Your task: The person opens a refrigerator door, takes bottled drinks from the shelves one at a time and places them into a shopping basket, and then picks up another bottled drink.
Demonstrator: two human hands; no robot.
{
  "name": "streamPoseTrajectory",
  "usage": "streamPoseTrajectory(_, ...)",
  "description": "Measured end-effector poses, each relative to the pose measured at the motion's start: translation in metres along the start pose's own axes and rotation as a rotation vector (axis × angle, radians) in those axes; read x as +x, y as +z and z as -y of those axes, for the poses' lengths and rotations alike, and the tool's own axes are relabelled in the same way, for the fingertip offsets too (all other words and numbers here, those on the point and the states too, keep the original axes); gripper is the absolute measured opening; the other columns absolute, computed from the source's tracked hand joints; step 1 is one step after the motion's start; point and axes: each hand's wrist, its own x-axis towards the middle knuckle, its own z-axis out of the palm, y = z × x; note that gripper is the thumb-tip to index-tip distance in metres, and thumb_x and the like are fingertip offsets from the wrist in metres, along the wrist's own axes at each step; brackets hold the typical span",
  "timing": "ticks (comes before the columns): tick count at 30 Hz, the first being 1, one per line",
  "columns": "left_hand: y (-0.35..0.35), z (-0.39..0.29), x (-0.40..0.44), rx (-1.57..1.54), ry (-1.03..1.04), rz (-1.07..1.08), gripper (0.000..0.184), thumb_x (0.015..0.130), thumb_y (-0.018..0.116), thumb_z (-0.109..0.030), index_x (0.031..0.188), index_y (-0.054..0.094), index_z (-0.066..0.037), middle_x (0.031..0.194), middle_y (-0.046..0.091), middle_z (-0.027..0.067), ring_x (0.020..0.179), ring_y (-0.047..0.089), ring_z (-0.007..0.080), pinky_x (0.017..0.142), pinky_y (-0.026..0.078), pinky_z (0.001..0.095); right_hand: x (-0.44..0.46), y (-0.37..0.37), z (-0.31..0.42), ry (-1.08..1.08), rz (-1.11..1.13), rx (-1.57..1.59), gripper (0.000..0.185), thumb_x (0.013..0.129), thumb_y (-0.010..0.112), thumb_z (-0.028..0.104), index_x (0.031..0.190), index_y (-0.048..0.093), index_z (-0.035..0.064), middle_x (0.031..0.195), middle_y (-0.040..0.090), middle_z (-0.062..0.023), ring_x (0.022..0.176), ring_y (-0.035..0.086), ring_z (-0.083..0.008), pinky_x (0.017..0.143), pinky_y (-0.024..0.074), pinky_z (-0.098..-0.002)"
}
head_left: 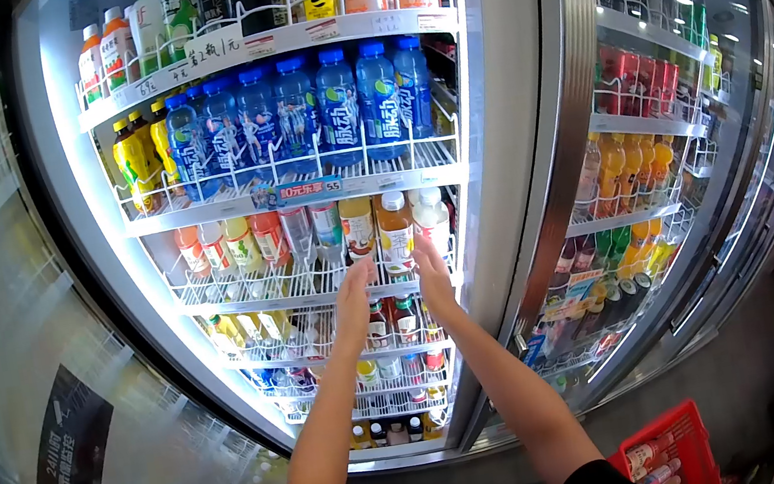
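Note:
Both my arms reach into the lit drinks fridge at its third shelf. My left hand [356, 293] is at the shelf's front edge, fingers stretched forward below a bottle with an orange-brown drink [357, 226]. Opposite it, my right hand [432, 275] has its fingers extended in front of a white bottle [429, 215]. An amber drink bottle [396, 228] with a white cap stands upright between the two hands. The right fingertips are close beside it; whether they touch it I cannot tell. Neither hand visibly holds anything.
Blue-capped bottles [339, 108] fill the shelf above, behind a wire rail. The fridge's glass door [141, 382] is swung out at left. Another glass-fronted fridge [634, 142] stands at right. On the floor at lower right is a red basket [696, 436] with bottles inside.

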Motion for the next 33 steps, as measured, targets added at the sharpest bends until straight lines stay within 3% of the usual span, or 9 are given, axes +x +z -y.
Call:
streamPoseTrajectory(2, 0.003, -0.010, 0.012, 0.024, 0.061, 0.054, 0.050, 0.101, 0.041, -0.041, 0.133, 0.054, -0.005, 0.133, 0.058, 0.0065, 0.120, 0.053, 0.0171, 0.094, 0.037, 0.0324, 0.012, 0.000, -0.017, 0.014, -0.019, 0.044, 0.048, 0.099, 0.042, 0.020, 0.141, 0.041, -0.0037, 0.144, 0.045, -0.0182, 0.134, 0.041, -0.0250, 0.112, 0.0293, -0.0325)
streamPoseTrajectory(9, 0.023, 0.025, 0.084, -0.110, 0.048, 0.066, 0.049, 0.103, 0.042, -0.032, 0.134, 0.050, 0.005, 0.134, 0.055, 0.0148, 0.126, 0.049, 0.0210, 0.108, 0.034, 0.0309, 0.043, 0.006, -0.024, 0.032, -0.054, -0.132, 0.051, 0.096, 0.046, 0.022, 0.138, 0.043, -0.0055, 0.133, 0.054, -0.0226, 0.126, 0.050, -0.0321, 0.105, 0.0375, -0.0358)
streamPoseTrajectory(13, 0.023, 0.047, 0.111, 0.030, -0.026, 0.081, 0.057, 0.101, 0.040, -0.039, 0.133, 0.049, 0.007, 0.136, 0.054, 0.0173, 0.125, 0.050, 0.0247, 0.106, 0.035, 0.0335, 0.043, 0.014, -0.026, 0.002, -0.073, -0.524, 0.057, 0.089, 0.052, 0.021, 0.141, 0.042, -0.0018, 0.123, 0.056, -0.0281, 0.116, 0.052, -0.0396, 0.103, 0.0384, -0.0415)
streamPoseTrajectory(17, 0.022, 0.051, 0.106, 0.112, -0.108, 0.027, 0.053, 0.101, 0.039, -0.036, 0.137, 0.048, 0.001, 0.134, 0.056, 0.0177, 0.122, 0.053, 0.0258, 0.104, 0.036, 0.0328, 0.034, 0.017, -0.016, 0.027, -0.147, -0.539, 0.054, 0.085, 0.057, 0.014, 0.137, 0.048, 0.0022, 0.129, 0.054, -0.0262, 0.122, 0.050, -0.0348, 0.101, 0.0415, -0.0397)
streamPoseTrajectory(20, 0.022, 0.039, 0.090, -0.041, 0.042, 0.124, 0.050, 0.101, 0.045, -0.031, 0.136, 0.048, 0.005, 0.136, 0.054, 0.0133, 0.125, 0.049, 0.0202, 0.106, 0.032, 0.0290, 0.023, 0.014, -0.015, -0.094, -0.164, -0.425, 0.047, 0.084, 0.053, 0.007, 0.130, 0.053, 0.0021, 0.128, 0.053, -0.0232, 0.120, 0.049, -0.0361, 0.103, 0.0390, -0.0406)
streamPoseTrajectory(25, 0.028, 0.013, 0.053, 0.211, 0.288, 0.061, 0.045, 0.098, 0.051, -0.017, 0.138, 0.046, 0.003, 0.132, 0.057, 0.0136, 0.122, 0.051, 0.0196, 0.105, 0.034, 0.0293, -0.005, 0.013, 0.019, -0.157, -0.113, -0.301, 0.046, 0.085, 0.049, 0.002, 0.131, 0.051, -0.0010, 0.130, 0.055, -0.0213, 0.121, 0.053, -0.0333, 0.105, 0.0392, -0.0394)
streamPoseTrajectory(26, 0.026, 0.008, 0.046, 0.255, 0.325, 0.065, 0.049, 0.097, 0.053, -0.016, 0.142, 0.042, 0.001, 0.139, 0.052, 0.0183, 0.129, 0.048, 0.0273, 0.107, 0.035, 0.0337, -0.009, 0.013, 0.025, -0.180, -0.095, -0.279, 0.046, 0.086, 0.049, 0.002, 0.132, 0.051, 0.0002, 0.131, 0.057, -0.0183, 0.120, 0.055, -0.0286, 0.103, 0.0410, -0.0370)
streamPoseTrajectory(28, 0.024, 0.006, 0.039, 0.293, 0.354, 0.058, 0.049, 0.097, 0.053, -0.016, 0.142, 0.042, 0.000, 0.139, 0.052, 0.0184, 0.129, 0.048, 0.0277, 0.107, 0.035, 0.0341, -0.017, 0.011, 0.035, -0.215, -0.050, -0.251, 0.047, 0.088, 0.047, 0.001, 0.135, 0.049, 0.0018, 0.135, 0.055, -0.0148, 0.120, 0.055, -0.0226, 0.103, 0.0428, -0.0338)
streamPoseTrajectory(33, 0.025, -0.013, 0.012, 0.410, 0.474, 0.045, 0.051, 0.098, 0.053, -0.018, 0.145, 0.039, -0.002, 0.146, 0.042, 0.0178, 0.134, 0.041, 0.0297, 0.110, 0.031, 0.0370, -0.042, 0.000, 0.048, -0.303, 0.034, -0.260, 0.052, 0.091, 0.045, -0.001, 0.143, 0.043, 0.0008, 0.140, 0.052, -0.0147, 0.125, 0.052, -0.0232, 0.105, 0.0406, -0.0341)
